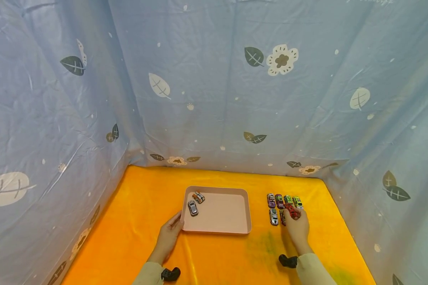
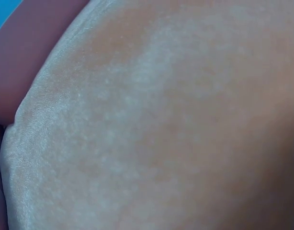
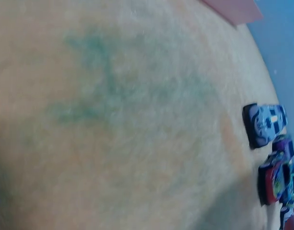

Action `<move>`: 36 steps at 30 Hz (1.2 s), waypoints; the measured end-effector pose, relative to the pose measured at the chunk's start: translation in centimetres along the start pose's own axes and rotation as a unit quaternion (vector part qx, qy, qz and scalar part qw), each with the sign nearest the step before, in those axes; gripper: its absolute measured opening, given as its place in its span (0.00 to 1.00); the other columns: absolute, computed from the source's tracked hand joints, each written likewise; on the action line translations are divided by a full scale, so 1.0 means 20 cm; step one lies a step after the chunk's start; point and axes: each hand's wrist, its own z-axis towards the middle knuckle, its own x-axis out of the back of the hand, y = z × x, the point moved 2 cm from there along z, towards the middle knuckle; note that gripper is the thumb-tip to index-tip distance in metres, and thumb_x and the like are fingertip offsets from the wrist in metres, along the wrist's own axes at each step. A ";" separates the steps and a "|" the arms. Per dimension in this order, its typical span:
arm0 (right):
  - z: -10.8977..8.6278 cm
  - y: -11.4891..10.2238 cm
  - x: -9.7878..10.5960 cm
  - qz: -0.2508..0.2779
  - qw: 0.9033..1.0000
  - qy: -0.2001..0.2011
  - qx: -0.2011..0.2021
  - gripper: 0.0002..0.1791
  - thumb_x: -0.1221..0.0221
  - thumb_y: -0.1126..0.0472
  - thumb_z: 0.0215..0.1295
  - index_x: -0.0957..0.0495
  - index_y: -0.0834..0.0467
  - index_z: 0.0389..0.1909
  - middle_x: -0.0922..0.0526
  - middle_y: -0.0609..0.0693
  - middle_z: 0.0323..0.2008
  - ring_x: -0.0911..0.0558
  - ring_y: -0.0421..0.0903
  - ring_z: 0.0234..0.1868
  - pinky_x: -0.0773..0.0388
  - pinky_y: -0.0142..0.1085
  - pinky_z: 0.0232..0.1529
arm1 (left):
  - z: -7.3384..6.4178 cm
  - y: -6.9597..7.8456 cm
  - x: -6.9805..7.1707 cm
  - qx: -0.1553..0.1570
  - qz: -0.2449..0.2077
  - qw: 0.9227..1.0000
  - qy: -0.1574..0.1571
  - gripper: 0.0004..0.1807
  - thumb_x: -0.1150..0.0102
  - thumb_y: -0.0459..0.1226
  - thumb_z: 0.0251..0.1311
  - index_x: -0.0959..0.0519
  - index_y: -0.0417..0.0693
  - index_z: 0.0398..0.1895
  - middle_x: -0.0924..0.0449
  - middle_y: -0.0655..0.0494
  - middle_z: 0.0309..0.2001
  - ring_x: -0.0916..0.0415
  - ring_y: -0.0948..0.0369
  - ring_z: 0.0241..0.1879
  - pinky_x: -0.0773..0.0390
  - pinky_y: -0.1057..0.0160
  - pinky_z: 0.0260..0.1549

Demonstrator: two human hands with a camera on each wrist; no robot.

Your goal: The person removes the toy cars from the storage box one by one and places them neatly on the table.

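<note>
My right hand (image 1: pixel 298 231) pinches a red toy car (image 1: pixel 293 211) at the right-hand group of cars; whether the car touches the cloth cannot be told. Just left of the fingers is a dark toy car (image 1: pixel 282 217), partly hidden by the hand. Beside that one stands a silver toy car (image 1: pixel 273 217). My left hand (image 1: pixel 169 237) rests its fingers against the left side of a shallow pink tray (image 1: pixel 217 232), near the front corner. Inside the tray, at its left end, are an orange and white toy car (image 1: pixel 198 196) and a grey toy car (image 1: pixel 193 208).
Behind the right hand runs a row of toy cars: a purple and white one (image 1: pixel 271 200), a purple and green one (image 1: pixel 279 201), a green one (image 1: pixel 288 199) and a yellow-green one (image 1: pixel 298 202). Yellow-orange cloth (image 1: pixel 135 221) covers the surface. Patterned blue curtains (image 1: pixel 207 118) enclose three sides.
</note>
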 end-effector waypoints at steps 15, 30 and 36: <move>-0.01 0.11 0.05 -0.006 0.999 0.040 -0.025 0.34 0.43 0.44 0.67 0.33 0.72 0.56 0.26 0.69 0.45 0.28 0.64 0.48 0.29 0.54 0.48 | -0.05 0.08 -0.01 -0.002 0.011 1.000 -0.005 0.26 0.46 0.40 0.70 0.33 0.50 0.70 0.32 0.50 0.66 0.35 0.55 0.65 0.29 0.62 0.59; 0.00 0.14 0.03 -0.058 0.996 0.059 -0.019 0.27 0.43 0.49 0.67 0.28 0.72 0.51 0.27 0.70 0.46 0.37 0.68 0.49 0.42 0.57 0.49 | 0.00 0.00 0.00 -0.008 -0.007 1.000 0.000 0.27 0.46 0.43 0.69 0.34 0.53 0.71 0.34 0.50 0.68 0.36 0.55 0.66 0.29 0.63 0.58; 0.00 0.14 0.03 -0.051 0.996 0.068 -0.021 0.31 0.44 0.44 0.67 0.27 0.70 0.52 0.30 0.70 0.50 0.40 0.70 0.54 0.44 0.60 0.53 | 0.00 -0.01 -0.01 -0.011 -0.002 1.000 0.007 0.26 0.45 0.43 0.69 0.31 0.55 0.69 0.31 0.53 0.66 0.34 0.56 0.64 0.27 0.64 0.56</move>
